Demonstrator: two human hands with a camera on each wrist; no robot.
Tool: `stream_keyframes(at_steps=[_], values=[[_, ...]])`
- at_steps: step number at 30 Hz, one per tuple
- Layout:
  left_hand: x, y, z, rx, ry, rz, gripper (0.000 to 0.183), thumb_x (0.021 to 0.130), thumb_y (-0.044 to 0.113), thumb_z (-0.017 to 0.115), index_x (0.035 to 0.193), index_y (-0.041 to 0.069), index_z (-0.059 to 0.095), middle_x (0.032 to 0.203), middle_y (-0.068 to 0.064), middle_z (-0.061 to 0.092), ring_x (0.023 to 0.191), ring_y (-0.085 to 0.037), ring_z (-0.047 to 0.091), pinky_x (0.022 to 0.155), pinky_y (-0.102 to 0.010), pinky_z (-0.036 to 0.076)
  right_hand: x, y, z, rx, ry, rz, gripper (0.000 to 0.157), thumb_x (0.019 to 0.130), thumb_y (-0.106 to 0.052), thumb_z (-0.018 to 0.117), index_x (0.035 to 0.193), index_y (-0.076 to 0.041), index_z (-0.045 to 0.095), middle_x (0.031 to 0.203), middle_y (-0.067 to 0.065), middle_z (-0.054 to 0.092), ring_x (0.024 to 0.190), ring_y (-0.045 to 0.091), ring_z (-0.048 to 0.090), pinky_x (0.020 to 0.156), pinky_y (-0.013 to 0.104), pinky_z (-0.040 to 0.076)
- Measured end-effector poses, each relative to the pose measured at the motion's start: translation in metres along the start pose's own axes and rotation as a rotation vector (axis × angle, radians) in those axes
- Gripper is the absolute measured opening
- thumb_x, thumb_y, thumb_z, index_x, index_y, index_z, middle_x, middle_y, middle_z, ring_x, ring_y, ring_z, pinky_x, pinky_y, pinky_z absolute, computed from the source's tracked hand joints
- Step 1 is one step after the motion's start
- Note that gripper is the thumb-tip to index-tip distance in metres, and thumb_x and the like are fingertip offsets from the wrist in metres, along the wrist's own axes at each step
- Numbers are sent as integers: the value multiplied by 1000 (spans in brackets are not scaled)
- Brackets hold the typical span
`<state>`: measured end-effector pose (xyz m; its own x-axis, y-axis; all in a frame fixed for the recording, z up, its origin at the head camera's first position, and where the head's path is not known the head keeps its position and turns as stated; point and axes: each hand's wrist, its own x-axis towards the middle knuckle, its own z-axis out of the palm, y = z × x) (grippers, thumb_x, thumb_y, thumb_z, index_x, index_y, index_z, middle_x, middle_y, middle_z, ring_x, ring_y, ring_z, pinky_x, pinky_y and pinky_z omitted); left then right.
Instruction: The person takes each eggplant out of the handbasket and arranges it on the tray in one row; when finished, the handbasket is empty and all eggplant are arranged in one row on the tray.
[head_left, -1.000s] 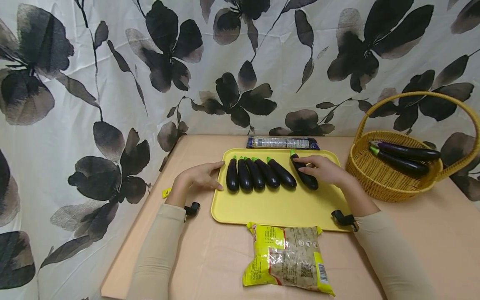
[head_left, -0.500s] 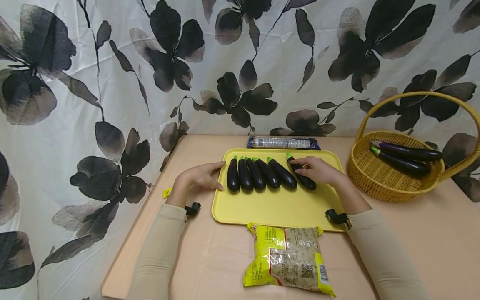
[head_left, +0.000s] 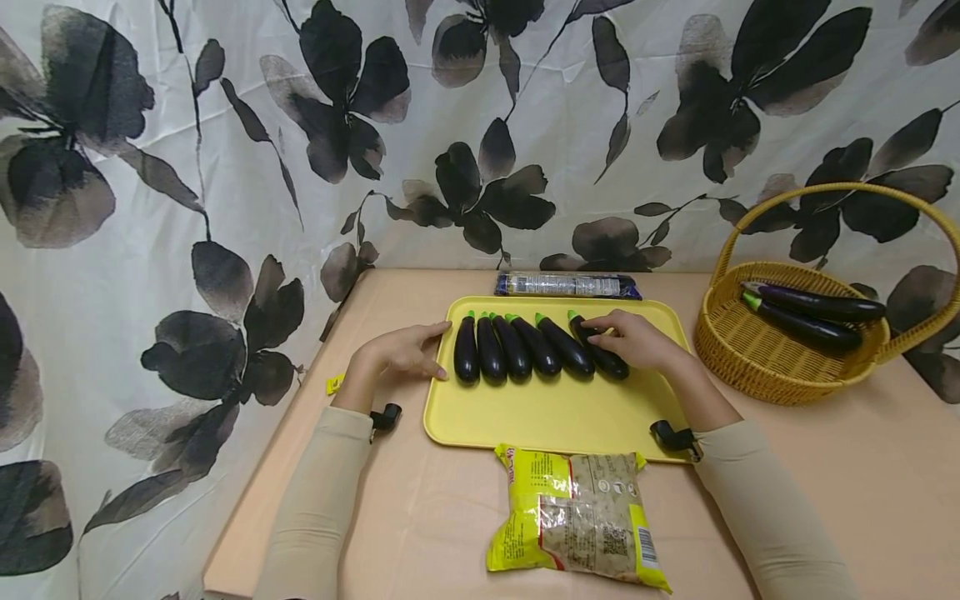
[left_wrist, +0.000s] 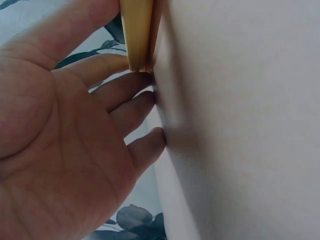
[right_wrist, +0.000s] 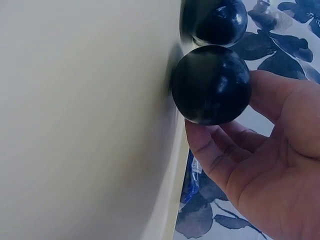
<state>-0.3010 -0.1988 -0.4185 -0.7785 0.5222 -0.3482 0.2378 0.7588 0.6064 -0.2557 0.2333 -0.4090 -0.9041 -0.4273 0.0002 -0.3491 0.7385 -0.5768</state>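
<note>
Eggplants point(head_left: 532, 346), six in a row on a yellow tray point(head_left: 540, 417). We see the curtain point(head_left: 300, 225) beyond the tray, the table point(head_left: 420, 517) under it, the basket point(head_left: 738, 367) to its right holding a further pair point(head_left: 806, 325), the bag point(head_left: 577, 521) at its near edge and the packet point(head_left: 567, 286) at its far edge. At the tray's left edge rests the left hand point(head_left: 405, 348), fingers loosely extended. On the tray's right half, the right hand point(head_left: 637, 337) grips the end eggplant point(right_wrist: 211, 85) between thumb and fingers, just beside its neighbour; whether the two touch, we cannot tell. We judge the step to be lining up this sixth one; the next move would call for settling its angle and letting go. All six stems point(head_left: 573, 317) point toward the tray's far edge; the leftmost long axis runs nearly straight toward it, the others slanting increasingly, stems leaning left.
</note>
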Motion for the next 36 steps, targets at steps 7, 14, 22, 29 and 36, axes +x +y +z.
stream_keyframes(at_steps=[7,14,22,29,36], values=[[0,2,-1,-6,1,0,112,81,35,91,167,14,24,174,-9,21,162,-29,12,132,-48,13,-1,0,1,10,10,-9,39,107,-19,60,143,-5,63,133,22,66,93,24,61,80,36,49],[0,0,-1,-10,2,4,111,81,35,91,167,14,24,174,-9,21,162,-30,12,132,-49,12,-2,-2,2,23,2,-9,39,107,-19,59,143,-5,63,131,22,64,91,25,57,78,35,47],[1,0,-1,-21,-1,1,112,80,34,91,167,14,24,174,-8,21,162,-28,12,132,-48,12,-2,-2,2,41,-18,-17,41,107,-18,60,145,-4,61,132,22,64,92,24,59,77,36,48],[2,-2,-1,-19,0,3,112,81,35,91,167,13,24,174,-9,20,162,-29,12,132,-49,12,-4,-2,0,24,3,-11,46,105,-23,64,148,-7,59,116,18,64,89,24,57,73,34,46],[1,-1,0,-19,3,-7,112,80,35,91,167,15,24,174,-7,21,162,-28,12,132,-48,12,-12,-9,-13,-1,67,-42,48,105,-27,64,149,-9,59,140,20,61,108,31,62,87,44,51]])
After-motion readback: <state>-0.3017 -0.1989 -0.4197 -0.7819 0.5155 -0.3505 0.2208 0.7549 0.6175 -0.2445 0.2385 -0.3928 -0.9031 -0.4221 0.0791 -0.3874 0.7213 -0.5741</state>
